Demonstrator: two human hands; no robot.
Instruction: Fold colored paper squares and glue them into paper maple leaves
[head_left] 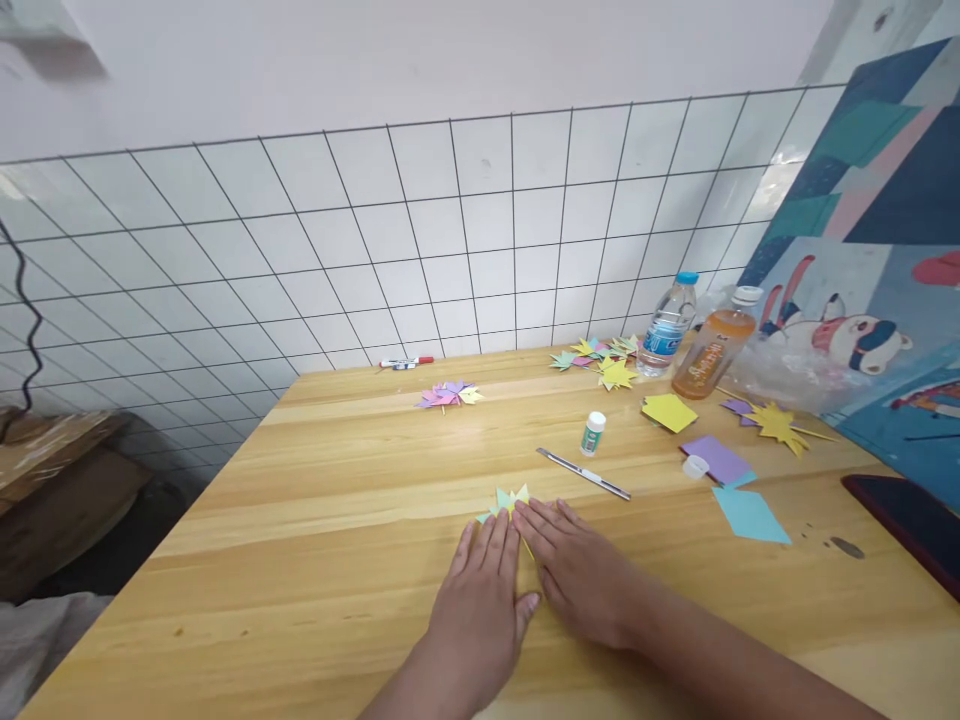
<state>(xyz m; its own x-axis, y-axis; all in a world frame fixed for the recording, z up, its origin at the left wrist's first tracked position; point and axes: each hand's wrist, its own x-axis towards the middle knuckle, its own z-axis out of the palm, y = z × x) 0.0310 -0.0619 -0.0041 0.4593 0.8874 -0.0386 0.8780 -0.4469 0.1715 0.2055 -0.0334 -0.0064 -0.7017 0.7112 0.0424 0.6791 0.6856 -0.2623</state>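
Both hands lie flat, side by side, on a small green and yellow paper cutout [504, 498] with pointed tips. My left hand [484, 600] has its fingers stretched over the cutout's near left side. From the right, my right hand [574, 570] presses on it with straight fingers. A thin yellow strip shows between the hands; most of the cutout is hidden under the fingers. Just beyond my right hand lies a slim craft knife [583, 474]. Behind it stands a glue stick [592, 434] with a white top.
Paper cutouts form a purple-pink cluster [450, 394] and a green-yellow one [615, 373] at the back. A water bottle [666, 328] and an orange drink bottle [714, 345] stand back right. Yellow [670, 412], purple [718, 460] and blue paper [750, 514] lie right, near a dark phone-like object [904, 525]. Markers [405, 363] lie far back.
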